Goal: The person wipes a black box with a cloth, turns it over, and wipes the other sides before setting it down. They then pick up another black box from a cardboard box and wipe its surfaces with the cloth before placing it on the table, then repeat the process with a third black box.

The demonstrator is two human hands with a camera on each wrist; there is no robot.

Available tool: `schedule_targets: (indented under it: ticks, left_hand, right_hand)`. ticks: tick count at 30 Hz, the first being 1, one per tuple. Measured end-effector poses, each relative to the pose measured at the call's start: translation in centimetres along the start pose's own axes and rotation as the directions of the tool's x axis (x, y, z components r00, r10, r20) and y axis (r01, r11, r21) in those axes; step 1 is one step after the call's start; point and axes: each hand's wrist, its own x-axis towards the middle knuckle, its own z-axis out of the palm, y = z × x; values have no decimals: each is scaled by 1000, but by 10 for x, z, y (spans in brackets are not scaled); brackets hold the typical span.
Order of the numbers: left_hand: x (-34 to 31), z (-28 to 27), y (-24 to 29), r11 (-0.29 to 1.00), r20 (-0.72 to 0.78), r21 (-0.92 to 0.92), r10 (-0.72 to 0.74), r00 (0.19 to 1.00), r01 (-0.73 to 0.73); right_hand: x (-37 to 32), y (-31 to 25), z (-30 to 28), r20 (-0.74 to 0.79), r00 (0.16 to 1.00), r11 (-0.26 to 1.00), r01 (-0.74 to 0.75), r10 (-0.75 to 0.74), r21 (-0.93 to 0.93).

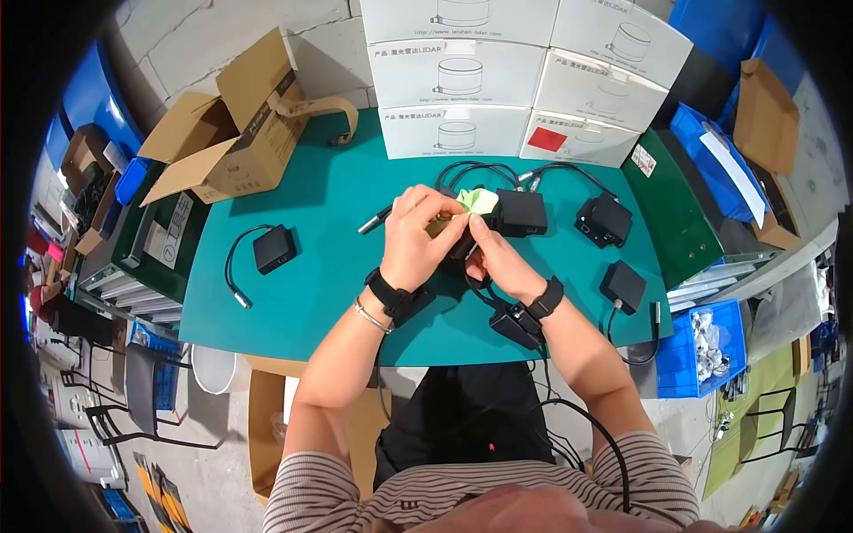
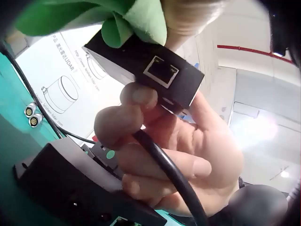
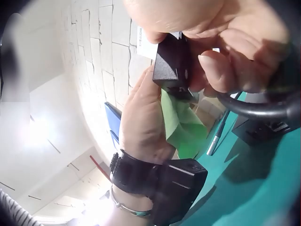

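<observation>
My left hand (image 1: 413, 235) pinches a light green cloth (image 1: 477, 201) against a small black box (image 2: 178, 77). My right hand (image 1: 506, 262) grips that same box from the other side, fingers and thumb around its edges. In the left wrist view, a network port (image 2: 161, 71) shows on the box's end face, and the cloth hangs over its upper side. A thick black cable (image 2: 171, 172) runs down past the right hand's fingers. Both hands are close together above the table, hiding most of the box in the head view.
Similar black boxes with cables lie on the green table (image 1: 311, 311): one at left (image 1: 275, 249), several at right, including one near the edge (image 1: 623, 286). White lidar cartons (image 1: 458, 80) are stacked behind; an open cardboard box (image 1: 258, 160) stands back left.
</observation>
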Motion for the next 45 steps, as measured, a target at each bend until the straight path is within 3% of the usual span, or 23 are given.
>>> schedule_targets:
  ticks: [4, 9, 16, 22, 25, 27, 29, 31, 40, 45]
  left_hand:
    - [1, -1, -1, 1000, 15, -12, 21, 1000, -20]
    - [0, 0, -2, 980, 13, -199, 10, 1000, -8]
    - [0, -1, 3, 978, 25, -208, 4, 1000, 1]
    - [0, 0, 6, 989, -10, -136, 64, 998, -65]
    - [0, 1, 2, 999, -33, -38, 35, 999, -37]
    - [2, 4, -3, 994, -128, 81, 84, 988, -74]
    - [2, 2, -6, 996, -93, 86, 28, 995, -20]
    - [3, 5, -11, 997, -150, 82, 24, 988, -12]
    - [-2, 2, 6, 988, 63, 58, 140, 988, -144]
    - [-2, 4, 0, 983, 54, 117, 137, 989, -143]
  right_hand:
    - [2, 5, -2, 15, 1000, 999, 18, -18, -33]
    - [3, 6, -3, 19, 1000, 997, 11, -10, -80]
    - [2, 6, -3, 25, 1000, 998, 10, -8, -69]
    - [-1, 5, 1, 13, 999, 992, 46, -45, -113]
    - [-2, 2, 2, 17, 998, 986, 63, -61, -155]
    - [-2, 2, 2, 40, 996, 983, 91, -86, -162]
    - [-3, 3, 4, 37, 996, 982, 90, -85, -169]
    - [-3, 2, 4, 33, 996, 980, 91, -86, -176]
    - [-5, -2, 5, 27, 994, 980, 105, -102, -171]
    - [-5, -1, 4, 36, 995, 976, 102, -97, -193]
